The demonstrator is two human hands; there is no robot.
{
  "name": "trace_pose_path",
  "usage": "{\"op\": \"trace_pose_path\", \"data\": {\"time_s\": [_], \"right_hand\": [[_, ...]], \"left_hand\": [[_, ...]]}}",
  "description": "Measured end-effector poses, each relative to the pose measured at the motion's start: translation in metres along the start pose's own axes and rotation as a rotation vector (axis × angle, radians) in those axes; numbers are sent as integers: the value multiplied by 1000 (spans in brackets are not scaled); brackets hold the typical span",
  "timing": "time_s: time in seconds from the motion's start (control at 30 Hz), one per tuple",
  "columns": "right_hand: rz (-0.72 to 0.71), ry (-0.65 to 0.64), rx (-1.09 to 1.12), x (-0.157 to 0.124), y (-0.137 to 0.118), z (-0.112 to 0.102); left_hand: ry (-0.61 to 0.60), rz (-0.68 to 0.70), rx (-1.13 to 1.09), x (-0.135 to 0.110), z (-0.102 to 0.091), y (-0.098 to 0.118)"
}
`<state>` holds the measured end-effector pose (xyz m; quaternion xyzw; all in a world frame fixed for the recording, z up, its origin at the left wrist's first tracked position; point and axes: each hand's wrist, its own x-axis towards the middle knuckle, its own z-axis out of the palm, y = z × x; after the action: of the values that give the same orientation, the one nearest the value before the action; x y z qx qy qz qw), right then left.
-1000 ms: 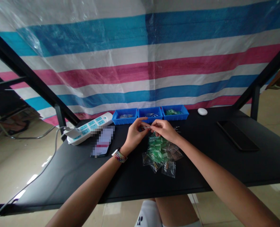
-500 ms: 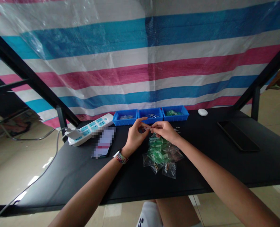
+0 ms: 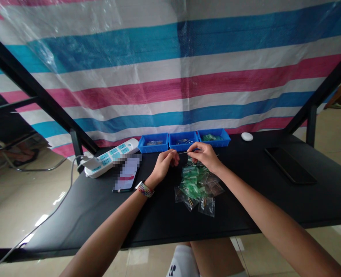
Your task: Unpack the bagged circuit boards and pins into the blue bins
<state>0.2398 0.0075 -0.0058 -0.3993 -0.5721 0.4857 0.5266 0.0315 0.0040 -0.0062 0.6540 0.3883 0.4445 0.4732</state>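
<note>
A thin metal rod [image 3: 183,152] spans the small gap between my hands, just in front of the blue trays. My right hand [image 3: 205,157] pinches its right end between thumb and fingertips. The rod's other end meets my left hand [image 3: 165,164], whose fingers are curled closed around it; the tip there is hidden. Below my right hand lies a pile of small clear and green plastic bags [image 3: 193,181]. Nearest to me, a clear bag [image 3: 207,207] shows thin brass-coloured pieces inside. Some thin rods stick out behind the pile, partly covered by my right hand.
Three blue trays stand in a row: left [image 3: 153,143], middle [image 3: 183,141] with metal rods, right [image 3: 214,138] with green pieces. A power strip [image 3: 112,157] and a phone [image 3: 127,173] lie left; a white rounded object [image 3: 247,136] and a dark phone [image 3: 290,165] lie right.
My left hand's fingers have curled closed from a wider, ring-shaped pinch. My right hand has shifted slightly right and up, and the rod now shows between the hands.
</note>
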Motion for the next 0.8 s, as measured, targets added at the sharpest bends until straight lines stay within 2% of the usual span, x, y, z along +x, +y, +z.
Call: {"op": "trace_pose_path", "data": {"time_s": [0.13, 0.27, 0.5, 0.8], "right_hand": [[9, -18, -5, -1, -1, 2], [9, -12, -13, -1, -2, 3], [26, -16, 2, -1, 1, 3], [177, -23, 197, -1, 1, 1]], "left_hand": [[3, -76, -98, 0, 1, -1], [-5, -96, -121, 0, 1, -3], [9, -65, -90, 0, 2, -3], [57, 22, -98, -2, 2, 0]]}}
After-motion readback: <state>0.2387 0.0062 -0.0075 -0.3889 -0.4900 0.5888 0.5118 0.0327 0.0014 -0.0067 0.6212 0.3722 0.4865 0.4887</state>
